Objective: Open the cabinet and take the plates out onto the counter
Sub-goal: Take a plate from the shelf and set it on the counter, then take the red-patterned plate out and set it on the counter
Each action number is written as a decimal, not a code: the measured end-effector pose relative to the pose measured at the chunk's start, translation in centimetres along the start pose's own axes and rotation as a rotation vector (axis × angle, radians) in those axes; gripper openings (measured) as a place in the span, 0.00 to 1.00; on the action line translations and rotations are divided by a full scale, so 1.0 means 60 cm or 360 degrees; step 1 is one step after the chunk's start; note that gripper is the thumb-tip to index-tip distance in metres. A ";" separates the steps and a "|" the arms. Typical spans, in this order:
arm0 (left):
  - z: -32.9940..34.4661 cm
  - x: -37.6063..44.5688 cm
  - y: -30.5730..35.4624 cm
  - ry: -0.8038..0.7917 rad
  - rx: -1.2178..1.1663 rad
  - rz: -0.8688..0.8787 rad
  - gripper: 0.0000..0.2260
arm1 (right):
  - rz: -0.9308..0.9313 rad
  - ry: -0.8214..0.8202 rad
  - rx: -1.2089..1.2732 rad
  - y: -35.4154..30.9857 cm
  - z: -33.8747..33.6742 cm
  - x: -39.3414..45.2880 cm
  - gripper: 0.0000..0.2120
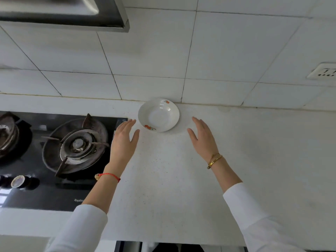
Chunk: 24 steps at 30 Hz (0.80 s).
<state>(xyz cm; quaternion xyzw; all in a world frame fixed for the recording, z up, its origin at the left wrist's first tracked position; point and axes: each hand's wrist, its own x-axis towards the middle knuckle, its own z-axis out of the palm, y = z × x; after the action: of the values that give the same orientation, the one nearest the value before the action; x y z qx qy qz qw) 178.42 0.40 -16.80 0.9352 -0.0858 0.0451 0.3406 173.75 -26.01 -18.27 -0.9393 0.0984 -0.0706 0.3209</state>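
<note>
One plate [158, 115] is set on the worktop [181, 179]; left hand [123, 140] and right hand [203, 139] are held spread, nothing gripped.

Bright, even, diffuse light; source not visible. Shadows faint, soft under the plate [158, 115]. Pale glare patches on the glossy black hob [45, 193]. Strong wide-angle bending of tile lines toward the edges. Slight softness overall, more at the corners.
</note>
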 end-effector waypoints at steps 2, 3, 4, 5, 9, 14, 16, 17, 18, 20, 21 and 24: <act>-0.012 -0.036 0.017 -0.0004 0.0006 0.0038 0.19 | -0.0023 0.0004 -0.0013 -0.005 -0.020 -0.037 0.24; -0.017 -0.054 0.026 -0.0003 0.0010 0.0049 0.19 | -0.0033 0.0013 -0.0018 -0.007 -0.030 -0.055 0.24; -0.020 -0.073 0.034 -0.0003 0.0010 0.0061 0.19 | -0.0040 0.0025 -0.0016 -0.009 -0.040 -0.074 0.24; -0.024 -0.092 0.043 -0.0005 0.0007 0.0075 0.18 | -0.0046 0.0037 -0.0009 -0.010 -0.050 -0.093 0.24; -0.034 -0.172 0.077 -0.0002 -0.0013 0.0116 0.18 | -0.0074 0.0099 0.0013 -0.007 -0.088 -0.171 0.24; -0.037 -0.285 0.121 0.0054 -0.0042 0.0135 0.17 | -0.0087 0.0136 0.0078 0.008 -0.134 -0.286 0.23; -0.036 -0.333 0.138 0.0073 -0.0053 0.0130 0.16 | -0.0094 0.0107 0.0095 0.019 -0.150 -0.335 0.23; -0.035 -0.357 0.147 0.0087 -0.0056 0.0128 0.16 | -0.0100 0.0088 0.0098 0.026 -0.158 -0.360 0.23; -0.035 -0.383 0.157 0.0106 -0.0057 0.0128 0.16 | -0.0105 0.0070 0.0098 0.034 -0.165 -0.385 0.23; -0.032 -0.437 0.176 0.0153 -0.0049 0.0127 0.16 | -0.0112 0.0033 0.0092 0.050 -0.182 -0.434 0.23; -0.031 -0.464 0.185 0.0177 -0.0044 0.0122 0.16 | -0.0118 0.0014 0.0092 0.058 -0.190 -0.457 0.23; -0.029 -0.543 0.204 0.0227 -0.0019 0.0110 0.15 | -0.0125 -0.0053 0.0090 0.079 -0.208 -0.526 0.23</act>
<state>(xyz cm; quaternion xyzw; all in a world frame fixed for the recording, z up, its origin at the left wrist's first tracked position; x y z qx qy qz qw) 144.06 -3.49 -12.41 0.9241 -0.0936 0.1228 0.3496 139.98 -29.76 -13.59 -0.9341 0.0541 -0.0702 0.3459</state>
